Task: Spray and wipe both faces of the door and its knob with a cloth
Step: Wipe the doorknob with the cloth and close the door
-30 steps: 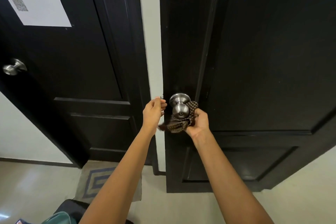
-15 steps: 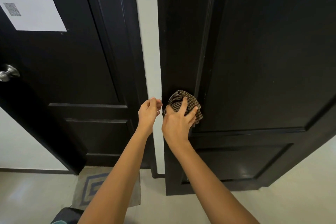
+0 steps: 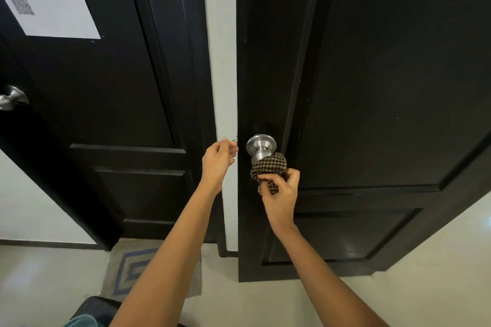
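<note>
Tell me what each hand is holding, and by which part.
Right hand pinches the checkered cloth at its lower bunched end, draped over the knob. Left hand grips the door's edge.

A second dark panelled door [image 3: 87, 103] fills the left side. A white paper sheet [image 3: 50, 0] with a blurred heading and a blurred square code is stuck near its top, and a silver knob [image 3: 12, 98] shows at its left edge. A pale wall strip [image 3: 220, 61] runs beside it. Below, a grey mat [image 3: 138, 271] with blue nested lines lies on the light tiled floor [image 3: 398, 300].
</note>
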